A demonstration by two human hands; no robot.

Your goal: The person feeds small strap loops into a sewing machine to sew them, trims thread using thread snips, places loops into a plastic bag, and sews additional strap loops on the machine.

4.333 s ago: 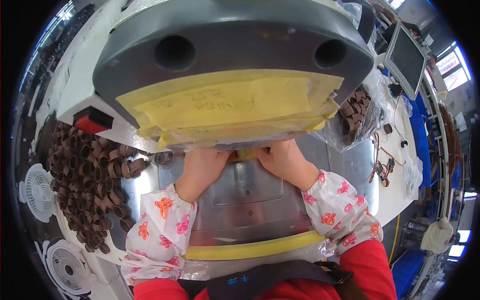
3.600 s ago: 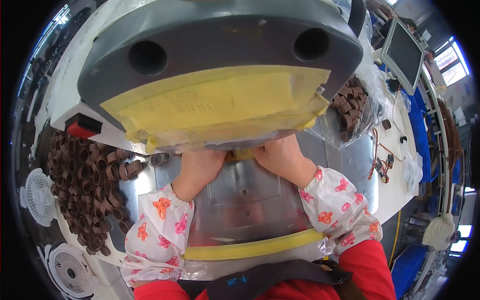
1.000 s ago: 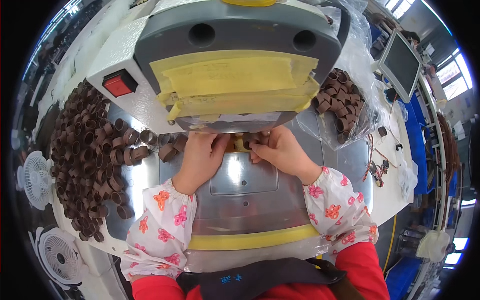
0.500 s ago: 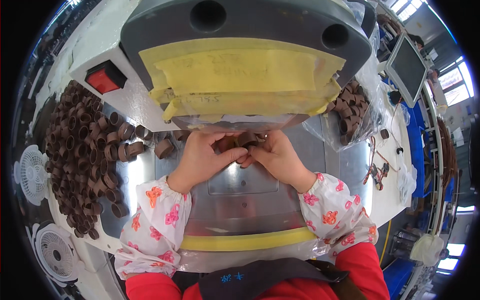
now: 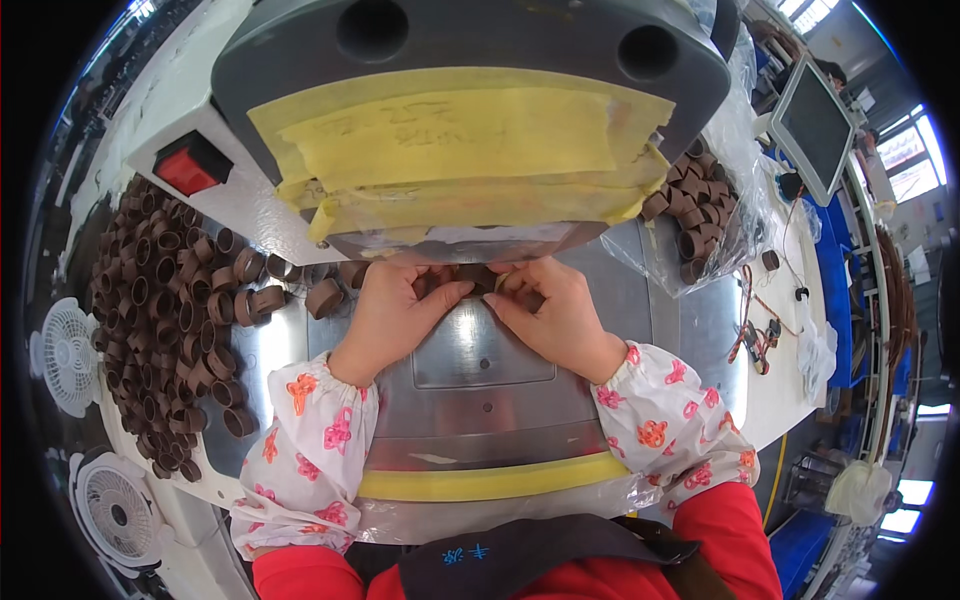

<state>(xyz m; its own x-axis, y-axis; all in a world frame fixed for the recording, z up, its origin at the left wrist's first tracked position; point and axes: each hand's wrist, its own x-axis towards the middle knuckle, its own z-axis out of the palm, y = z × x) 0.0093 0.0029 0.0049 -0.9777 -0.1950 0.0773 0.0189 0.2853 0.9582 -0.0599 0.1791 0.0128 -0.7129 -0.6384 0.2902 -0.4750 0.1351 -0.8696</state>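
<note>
Head view, ring: one brown ring [image 5: 474, 274] lies between the two hands, at their fingertips, beside the lower lip of the grey machine head [image 5: 480, 32]; partly hidden by fingers.
Ring axis: cannot be told; too little of the short cylinder shows.
Left hand [image 5: 395, 314]: nearer of the two; thumb and fingers appear pinched on the ring's left side, thumb tip at its near edge.
Right hand [image 5: 548, 312]: thumb and curled fingers close beside the ring's right side; whether clamped on it, cannot tell.
Loose rings: heap [image 5: 160, 330] left of the left hand; short, matt brown, open tubes.
Bagged rings: smaller brown cluster [image 5: 695, 197] right of and beyond the right hand; in thin, clear, crinkled plastic.
Work plate: smooth, reflective grey plate [image 5: 484, 370] between and below the hands; fixing holes visible.
Machine front: wrinkled yellow tape [image 5: 450, 135] above the hands; casing smooth, rounded.
Sleeves: white, patterned fabric [image 5: 665, 425] behind both hands; gathered cuffs.
</note>
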